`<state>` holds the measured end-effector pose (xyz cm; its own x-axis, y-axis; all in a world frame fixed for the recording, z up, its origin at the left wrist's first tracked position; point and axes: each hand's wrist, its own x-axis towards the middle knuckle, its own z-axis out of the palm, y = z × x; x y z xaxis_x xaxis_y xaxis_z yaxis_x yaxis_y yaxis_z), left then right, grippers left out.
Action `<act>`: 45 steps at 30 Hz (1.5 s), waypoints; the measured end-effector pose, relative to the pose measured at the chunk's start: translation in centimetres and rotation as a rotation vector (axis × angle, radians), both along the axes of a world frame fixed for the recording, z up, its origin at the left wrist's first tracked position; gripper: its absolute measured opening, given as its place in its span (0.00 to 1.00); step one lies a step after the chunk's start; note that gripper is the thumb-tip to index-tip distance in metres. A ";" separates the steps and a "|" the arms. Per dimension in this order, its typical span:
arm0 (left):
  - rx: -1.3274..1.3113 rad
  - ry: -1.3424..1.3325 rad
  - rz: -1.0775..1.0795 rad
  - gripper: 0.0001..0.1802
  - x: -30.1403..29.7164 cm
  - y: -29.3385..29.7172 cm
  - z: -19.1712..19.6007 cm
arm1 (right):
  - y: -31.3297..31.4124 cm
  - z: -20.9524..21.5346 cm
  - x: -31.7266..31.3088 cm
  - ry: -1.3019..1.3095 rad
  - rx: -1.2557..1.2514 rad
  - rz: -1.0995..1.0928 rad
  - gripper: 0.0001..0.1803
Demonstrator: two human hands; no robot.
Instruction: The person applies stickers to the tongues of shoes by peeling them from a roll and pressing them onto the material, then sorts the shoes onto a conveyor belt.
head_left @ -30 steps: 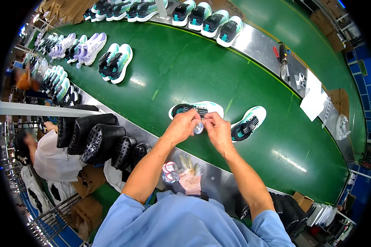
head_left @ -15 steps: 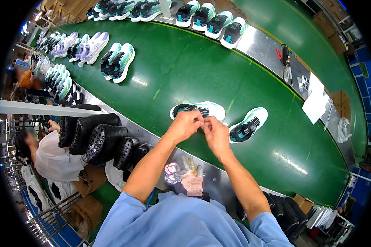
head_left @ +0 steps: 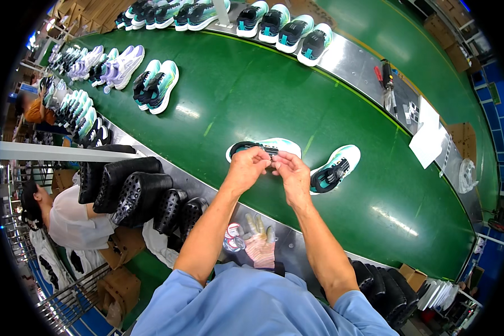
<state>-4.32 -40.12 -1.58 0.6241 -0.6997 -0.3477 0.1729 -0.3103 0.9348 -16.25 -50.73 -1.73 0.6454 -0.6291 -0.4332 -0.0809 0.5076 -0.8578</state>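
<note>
A teal-and-white sneaker [head_left: 288,146] with black laces lies on the green belt [head_left: 252,95], just beyond my hands. My left hand [head_left: 247,169] is closed in a pinch over its lace area. Fingertip to fingertip with it, my right hand [head_left: 291,171] pinches too. Whatever small thing lies between the fingertips is too small to make out. To the right, the matching sneaker [head_left: 348,159] rests at a slant, apart from my right hand. On the metal edge before me are a striped glove [head_left: 259,250] and round red and blue labelled items [head_left: 233,237].
Another sneaker pair [head_left: 163,88] stands farther left on the belt, with lavender sneakers [head_left: 130,66] beyond. Several sneakers [head_left: 285,29] line the far metal rail, near a black-and-red tool [head_left: 387,78] and white paper [head_left: 425,143]. Black shoe forms [head_left: 143,196] crowd the left edge; a person [head_left: 75,218] is beyond.
My hands stay pinched together, with the right fingers shifted slightly left and up. The belt's marks and sneakers sit a little farther left. The person at left has moved their head.
</note>
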 end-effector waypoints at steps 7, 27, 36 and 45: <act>0.026 0.069 0.017 0.03 0.6 0.4 0.4 | 0.4 -1.1 0.5 -0.014 0.146 0.028 0.12; 0.132 -0.225 -0.023 0.08 3.9 0.7 2.4 | 1.1 -1.0 3.5 -0.032 0.021 0.118 0.08; 0.093 -0.248 -0.046 0.09 3.9 0.6 2.9 | 1.2 -1.8 3.8 -0.050 0.063 0.116 0.08; 0.157 -0.468 -0.029 0.07 3.7 0.8 2.8 | 1.5 -2.2 4.4 -0.090 0.093 0.101 0.07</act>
<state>-0.67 -39.32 1.20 0.7195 -0.6807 -0.1376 -0.2649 -0.4522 0.8517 -11.87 -49.21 -3.93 0.7421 -0.5193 -0.4238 -0.0598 0.5784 -0.8135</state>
